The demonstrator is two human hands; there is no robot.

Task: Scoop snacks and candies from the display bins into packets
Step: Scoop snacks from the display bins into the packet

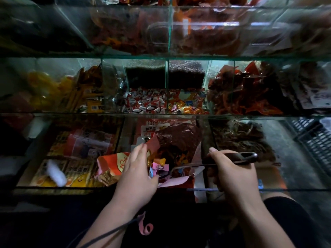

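- The left hand pinches the rim of a red plastic packet, holding its mouth wide over the lowest glass bin.
- The right hand is clamped round a dark scoop, which tips into the packet.
- Wrapped candies lie inside the packet.

pink candy | red-white candies | yellow packets | dark scoop | red bag

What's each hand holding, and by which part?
Right hand grips the scoop by its handle; left hand holds the pink bag open at its rim.
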